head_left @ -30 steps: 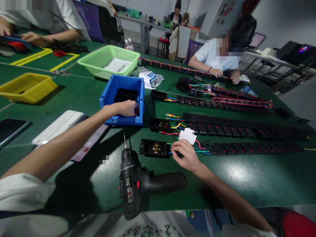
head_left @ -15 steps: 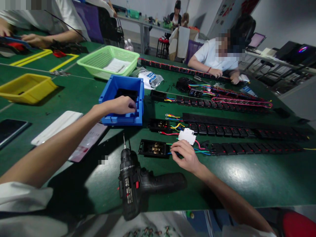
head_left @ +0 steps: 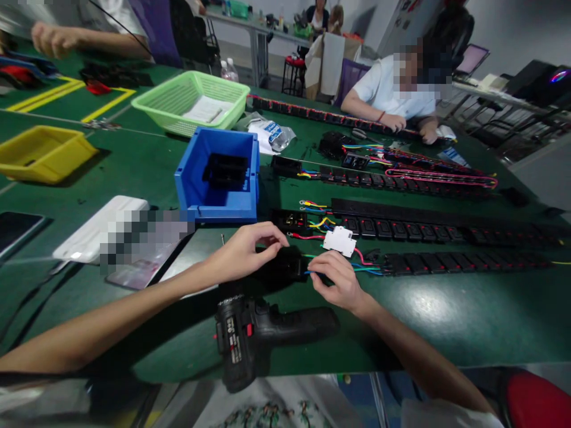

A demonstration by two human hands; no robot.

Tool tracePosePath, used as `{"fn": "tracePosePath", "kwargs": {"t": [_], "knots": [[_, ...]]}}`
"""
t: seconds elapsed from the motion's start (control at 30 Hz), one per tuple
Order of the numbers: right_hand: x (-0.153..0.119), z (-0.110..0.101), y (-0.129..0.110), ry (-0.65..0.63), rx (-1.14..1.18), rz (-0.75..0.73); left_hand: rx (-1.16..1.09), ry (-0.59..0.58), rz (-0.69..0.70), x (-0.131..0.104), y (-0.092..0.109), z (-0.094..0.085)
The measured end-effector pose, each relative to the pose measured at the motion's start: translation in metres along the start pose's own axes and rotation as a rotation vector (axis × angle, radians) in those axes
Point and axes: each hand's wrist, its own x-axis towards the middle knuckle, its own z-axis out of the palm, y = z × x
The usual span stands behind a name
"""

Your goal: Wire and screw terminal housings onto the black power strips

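- Head view: left hand (head_left: 243,252) pinches a black box (head_left: 285,266) near the middle of the green surface (head_left: 446,315).
- Right hand (head_left: 339,282), just beside at 3 o'clock, grips coloured wires (head_left: 368,270).
- White breaker (head_left: 339,240) at 12 o'clock of the right hand.
- Drill (head_left: 259,333) at 6 o'clock; blue bin (head_left: 218,175) at 11 o'clock.

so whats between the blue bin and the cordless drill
In the head view, the left hand lies between the blue bin and the cordless drill, over a black cover piece.
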Motion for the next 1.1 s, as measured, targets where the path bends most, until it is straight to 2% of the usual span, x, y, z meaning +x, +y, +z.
{"fn": "tracePosePath", "kwargs": {"t": [0.07, 0.17, 0.23, 0.47, 0.53, 0.67, 0.83, 1.1], "knots": [[-0.002, 0.001, -0.004, -0.024, 0.023, -0.068, 0.136, -0.023, 0.077, -0.011, 0.003, 0.008], [-0.006, 0.004, -0.007, -0.060, 0.087, -0.168, 0.242, -0.166, 0.128, -0.027, 0.007, 0.012], [-0.006, 0.006, -0.007, -0.079, 0.125, -0.154, 0.297, -0.251, 0.150, -0.033, 0.007, 0.013], [-0.003, 0.005, -0.005, -0.106, 0.157, -0.072, 0.328, -0.601, 0.277, -0.025, 0.013, 0.022], [-0.003, 0.005, -0.005, -0.104, 0.151, -0.075, 0.347, -0.659, 0.255, -0.021, 0.020, 0.028], [-0.003, 0.004, -0.005, -0.098, 0.141, -0.095, 0.388, -0.702, 0.104, -0.020, 0.032, 0.042], [-0.004, 0.005, -0.005, -0.106, 0.105, -0.101, 0.345, -0.679, 0.024, -0.019, 0.032, 0.050], [-0.007, 0.005, -0.004, -0.135, 0.096, -0.099, 0.351, -0.609, 0.034, -0.019, 0.025, 0.050]]}}
